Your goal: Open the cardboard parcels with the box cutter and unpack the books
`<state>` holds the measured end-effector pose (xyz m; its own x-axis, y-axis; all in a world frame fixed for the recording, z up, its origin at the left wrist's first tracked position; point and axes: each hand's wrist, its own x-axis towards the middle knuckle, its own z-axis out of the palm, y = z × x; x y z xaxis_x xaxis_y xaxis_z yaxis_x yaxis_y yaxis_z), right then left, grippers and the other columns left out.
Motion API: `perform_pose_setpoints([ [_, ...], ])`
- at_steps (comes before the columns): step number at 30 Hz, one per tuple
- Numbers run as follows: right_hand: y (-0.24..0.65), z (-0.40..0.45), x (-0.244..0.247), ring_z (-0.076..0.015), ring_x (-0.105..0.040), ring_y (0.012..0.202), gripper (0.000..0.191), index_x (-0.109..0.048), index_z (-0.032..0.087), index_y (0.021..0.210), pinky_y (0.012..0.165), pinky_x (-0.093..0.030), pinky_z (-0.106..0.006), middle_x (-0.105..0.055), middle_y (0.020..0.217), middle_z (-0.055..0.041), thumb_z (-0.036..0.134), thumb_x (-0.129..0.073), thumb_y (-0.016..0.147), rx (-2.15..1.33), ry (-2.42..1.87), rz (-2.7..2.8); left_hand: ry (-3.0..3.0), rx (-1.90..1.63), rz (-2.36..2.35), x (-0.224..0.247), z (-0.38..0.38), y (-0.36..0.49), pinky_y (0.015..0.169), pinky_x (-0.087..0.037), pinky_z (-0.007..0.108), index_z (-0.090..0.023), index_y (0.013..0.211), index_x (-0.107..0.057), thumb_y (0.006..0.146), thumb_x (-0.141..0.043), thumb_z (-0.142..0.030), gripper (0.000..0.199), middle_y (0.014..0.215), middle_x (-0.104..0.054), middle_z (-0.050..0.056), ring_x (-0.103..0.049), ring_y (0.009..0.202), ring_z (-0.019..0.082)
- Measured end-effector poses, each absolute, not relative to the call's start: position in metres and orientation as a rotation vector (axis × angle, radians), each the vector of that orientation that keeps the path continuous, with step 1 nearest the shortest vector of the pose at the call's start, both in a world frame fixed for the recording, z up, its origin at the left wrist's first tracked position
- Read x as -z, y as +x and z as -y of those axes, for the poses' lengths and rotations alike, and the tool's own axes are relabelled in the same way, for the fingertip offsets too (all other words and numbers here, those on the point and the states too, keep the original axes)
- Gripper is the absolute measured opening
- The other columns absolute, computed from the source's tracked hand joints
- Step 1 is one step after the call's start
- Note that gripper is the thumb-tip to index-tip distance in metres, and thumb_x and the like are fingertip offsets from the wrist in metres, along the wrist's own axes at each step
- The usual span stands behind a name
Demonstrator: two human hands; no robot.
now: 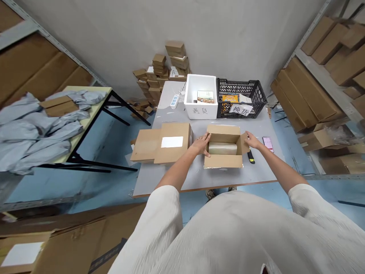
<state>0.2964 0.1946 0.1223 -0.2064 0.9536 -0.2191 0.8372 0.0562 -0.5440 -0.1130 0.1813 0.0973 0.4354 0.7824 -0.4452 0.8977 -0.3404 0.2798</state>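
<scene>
An opened cardboard box (224, 161) stands on the grey table before me, its flaps spread. Inside lies a pale wrapped bundle (222, 148); what it contains cannot be made out. My left hand (202, 144) rests with fingers spread over the box's left side. At the right, my right hand (252, 139) pinches the edge of the right flap (244, 143). A black and yellow utility knife (251, 156) lies just below that hand. Left of the opened box sits a closed carton (173, 148) with a white label, beside another brown carton (145, 145).
A white foam bin (201, 111) and a black plastic crate (256, 104) stand at the table's back, holding small packages. A phone (268, 144) lies to the right, a power strip (175, 101) at back left. Grey bags cover a side table (101, 97). Cartons fill the shelves.
</scene>
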Motion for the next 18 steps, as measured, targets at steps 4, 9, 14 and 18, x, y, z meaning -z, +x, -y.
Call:
perform_pose_setpoints([
  [4,0.315,-0.175,-0.129,-0.0410,-0.053,0.147,0.094,-0.030,0.014,0.176,0.120,-0.047,-0.057,-0.043,0.173,-0.0246,0.033,-0.060,0.090,-0.621,-2.081,2.190,2.202,0.235,-1.391,-0.095,-0.173,-0.117,0.131,-0.034,0.060,-0.025,0.180,0.019,0.060,-0.088,-0.091,0.174,0.188,0.019,0.018,-0.020,0.170,0.055],
  [9,0.292,-0.166,-0.151,-0.0422,-0.049,0.140,0.058,-0.063,0.015,0.151,0.118,-0.039,-0.055,-0.055,0.159,-0.0248,0.017,-0.056,0.094,-0.193,-1.981,2.685,2.160,0.156,-1.407,-0.091,-0.166,-0.122,0.129,-0.035,0.061,-0.027,0.181,0.016,0.059,-0.088,-0.091,0.172,0.188,0.015,0.019,-0.025,0.168,0.055],
  [14,0.237,-0.173,-0.180,-0.0400,-0.057,0.127,0.039,-0.075,0.012,0.131,0.111,-0.038,-0.051,-0.069,0.133,-0.0267,0.008,-0.055,0.097,0.011,-1.747,2.982,2.135,0.082,-1.377,-0.085,-0.165,-0.124,0.130,-0.034,0.061,-0.029,0.181,0.016,0.059,-0.087,-0.092,0.171,0.189,0.014,0.016,-0.025,0.168,0.056],
  [18,0.178,-0.177,-0.187,-0.0353,-0.065,0.122,0.035,-0.074,0.013,0.133,0.105,-0.045,-0.043,-0.072,0.132,-0.0232,0.016,-0.053,0.105,-0.123,-1.562,3.080,2.128,0.022,-1.364,-0.078,-0.164,-0.125,0.131,-0.033,0.061,-0.027,0.181,0.015,0.059,-0.086,-0.092,0.172,0.189,0.014,0.016,-0.024,0.168,0.056],
])
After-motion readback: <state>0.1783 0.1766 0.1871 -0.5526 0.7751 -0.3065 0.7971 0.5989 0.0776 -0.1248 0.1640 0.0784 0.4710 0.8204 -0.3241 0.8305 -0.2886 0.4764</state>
